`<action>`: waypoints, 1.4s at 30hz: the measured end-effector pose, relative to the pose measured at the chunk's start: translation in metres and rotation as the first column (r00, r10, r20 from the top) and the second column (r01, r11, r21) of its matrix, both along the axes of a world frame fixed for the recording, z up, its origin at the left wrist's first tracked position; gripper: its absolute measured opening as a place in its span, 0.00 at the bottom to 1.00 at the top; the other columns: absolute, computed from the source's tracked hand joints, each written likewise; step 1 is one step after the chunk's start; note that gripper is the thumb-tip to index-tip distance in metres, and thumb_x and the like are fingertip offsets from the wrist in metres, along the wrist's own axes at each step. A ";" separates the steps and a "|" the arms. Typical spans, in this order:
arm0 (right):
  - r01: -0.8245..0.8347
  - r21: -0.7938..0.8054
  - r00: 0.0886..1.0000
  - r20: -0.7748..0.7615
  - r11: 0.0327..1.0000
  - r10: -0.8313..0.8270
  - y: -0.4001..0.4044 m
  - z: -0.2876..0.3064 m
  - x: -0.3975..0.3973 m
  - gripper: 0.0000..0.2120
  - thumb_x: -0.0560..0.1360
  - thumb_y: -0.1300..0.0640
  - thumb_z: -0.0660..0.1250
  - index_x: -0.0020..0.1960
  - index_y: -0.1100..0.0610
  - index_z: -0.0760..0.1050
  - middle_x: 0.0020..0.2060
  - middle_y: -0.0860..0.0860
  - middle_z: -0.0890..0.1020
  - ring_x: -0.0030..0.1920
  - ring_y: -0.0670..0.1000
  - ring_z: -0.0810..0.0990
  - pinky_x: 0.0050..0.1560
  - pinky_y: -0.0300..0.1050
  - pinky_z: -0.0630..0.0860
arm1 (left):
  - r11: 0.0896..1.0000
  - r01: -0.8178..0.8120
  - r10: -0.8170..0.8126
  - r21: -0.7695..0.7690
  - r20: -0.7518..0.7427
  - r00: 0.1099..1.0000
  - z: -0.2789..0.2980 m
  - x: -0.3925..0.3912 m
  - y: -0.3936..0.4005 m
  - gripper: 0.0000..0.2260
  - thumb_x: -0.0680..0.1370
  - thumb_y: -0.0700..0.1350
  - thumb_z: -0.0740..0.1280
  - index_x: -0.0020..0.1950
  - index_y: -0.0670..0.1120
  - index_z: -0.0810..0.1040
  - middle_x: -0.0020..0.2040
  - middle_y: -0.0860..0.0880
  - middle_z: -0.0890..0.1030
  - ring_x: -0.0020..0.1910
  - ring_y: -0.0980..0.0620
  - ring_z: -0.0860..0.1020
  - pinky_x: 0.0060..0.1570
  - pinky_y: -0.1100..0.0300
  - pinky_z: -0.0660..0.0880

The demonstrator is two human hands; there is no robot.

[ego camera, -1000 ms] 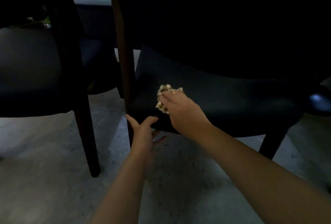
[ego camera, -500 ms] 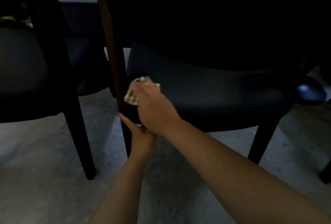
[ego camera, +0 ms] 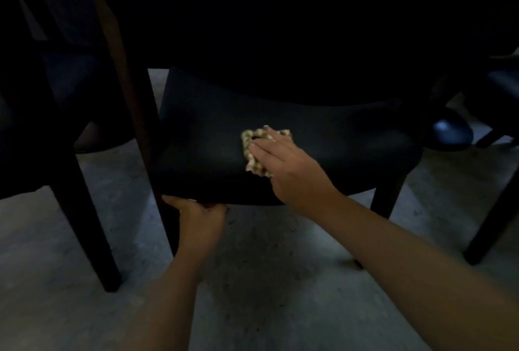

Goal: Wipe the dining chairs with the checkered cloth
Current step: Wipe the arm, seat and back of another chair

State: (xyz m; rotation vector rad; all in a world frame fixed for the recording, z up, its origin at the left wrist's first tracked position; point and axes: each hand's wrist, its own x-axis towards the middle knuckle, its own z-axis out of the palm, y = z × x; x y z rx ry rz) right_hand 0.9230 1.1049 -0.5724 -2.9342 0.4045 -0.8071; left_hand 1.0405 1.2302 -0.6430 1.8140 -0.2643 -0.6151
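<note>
Moved since half a second ago: the checkered cloth (ego camera: 254, 151) and the right hand (ego camera: 283, 162) have travelled from the near left corner of the dining chair seat (ego camera: 337, 142) to about the middle of it; the left hand (ego camera: 200, 217) has shifted to the seat's front edge.

Landmark for all entries: the dining chair seat.

1. Second chair (ego camera: 19, 137). Left of the seat, dark and mostly in shadow, one leg standing on the floor (ego camera: 266, 280). Whether it has been wiped cannot be told.

2. Chair post (ego camera: 132, 103). Brown wood, upright at the seat's left edge.

3. Left hand. At the seat's front left edge, just beside the post. Thumb lies along the edge; fingers go under the seat and out of view, so the grip reads as curled round the edge. Judged purpose: steadying the chair against the push of the wiping.

4. Checkered cloth. Bunched, lying on the seat's middle, under the right hand.

5. Right hand. On top of the cloth, fingers fairly straight and spread, pressing it flat to the seat, not pinching. Judged purpose: a flat palm puts more cloth on the upholstery per stroke.

6. Third chair (ego camera: 452, 133). Right of the seat, only a glossy dark rounded part visible.
</note>
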 end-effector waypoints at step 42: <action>0.060 0.981 0.171 -0.194 -0.186 -0.966 -0.056 -0.016 -0.081 0.16 0.79 0.62 0.54 0.65 0.60 0.72 0.56 0.55 0.77 0.52 0.52 0.77 0.50 0.43 0.74 | 0.950 -0.199 0.053 -0.241 -0.501 0.864 0.021 0.025 0.026 0.17 0.74 0.30 0.62 0.62 0.37 0.74 0.48 0.43 0.82 0.52 0.48 0.82 0.45 0.57 0.76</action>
